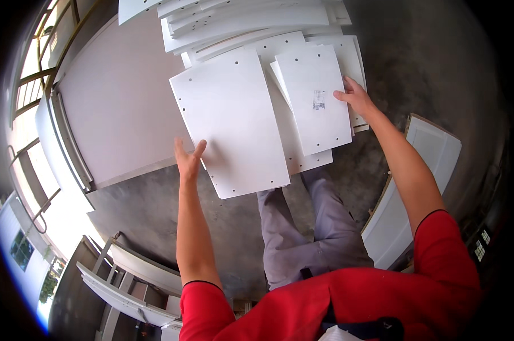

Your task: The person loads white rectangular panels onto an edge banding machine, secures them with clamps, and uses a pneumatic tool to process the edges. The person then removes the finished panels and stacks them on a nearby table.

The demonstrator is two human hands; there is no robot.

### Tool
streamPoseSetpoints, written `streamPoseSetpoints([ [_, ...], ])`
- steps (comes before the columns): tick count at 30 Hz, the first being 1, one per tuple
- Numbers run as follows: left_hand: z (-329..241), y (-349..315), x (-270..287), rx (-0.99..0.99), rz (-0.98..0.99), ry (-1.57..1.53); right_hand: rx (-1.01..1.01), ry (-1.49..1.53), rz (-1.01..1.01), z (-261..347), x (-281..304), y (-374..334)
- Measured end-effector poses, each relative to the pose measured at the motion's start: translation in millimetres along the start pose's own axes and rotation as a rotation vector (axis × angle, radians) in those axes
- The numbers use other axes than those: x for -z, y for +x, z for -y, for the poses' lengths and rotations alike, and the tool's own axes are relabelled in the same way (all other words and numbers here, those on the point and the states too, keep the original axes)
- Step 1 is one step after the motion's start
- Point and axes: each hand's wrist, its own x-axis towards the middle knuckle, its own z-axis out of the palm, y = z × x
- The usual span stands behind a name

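Observation:
Two white drilled panels lie side by side on a stack in front of me. The larger one (pixel 231 125) is at the left, with small dark holes near its edges. My left hand (pixel 188 156) is at its left edge, thumb and fingers spread apart. At the right, a narrower panel (pixel 313 108) bears a printed label (pixel 319 100). My right hand (pixel 356 98) is at that panel's right edge, its thumb over the top face and the other fingers beyond the edge. Beneath both, part of another drilled panel (pixel 291 150) shows.
More white panels (pixel 245 25) are piled at the far side. A large pale board (pixel 117 96) stretches along the left. White panels (pixel 410 187) rest near the floor at the right, and more boards (pixel 132 290) stand at the lower left, by a bright barred opening (pixel 32 94).

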Motion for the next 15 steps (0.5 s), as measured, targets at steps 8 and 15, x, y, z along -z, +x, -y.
streamPoseSetpoints([
  [8, -7.1, -45.0, -44.7, 0.159, 0.064, -0.108, 0.042, -0.267, -0.163, -53.0, -22.1, -12.9],
  [15, -20.4, -42.0, -57.0, 0.154, 0.035, 0.013, -0.015, -0.087, -0.171, -40.3, -41.3, -23.5],
])
